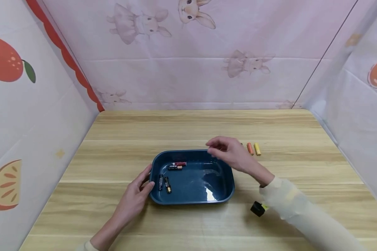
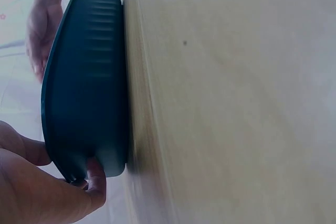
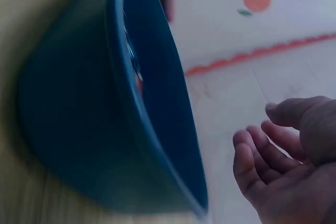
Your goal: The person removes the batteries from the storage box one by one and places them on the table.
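A dark blue plastic tray stands flat on the wooden table. My left hand grips its left end, pinching the rim between thumb and fingers, as the left wrist view also shows. Inside, toward the left, lie a red battery, a black and copper battery, a dark battery and another black battery. Over the tray's far right rim hovers my right hand, its fingers loosely bent with nothing between them; the right wrist view shows the same bare hand beside the tray wall.
Behind my right hand lie an orange battery and a yellow battery. A dark tip beside them is mostly hidden by the hand. Near the right sleeve sits a small black block with a yellow-green part. Printed cloth walls enclose the table.
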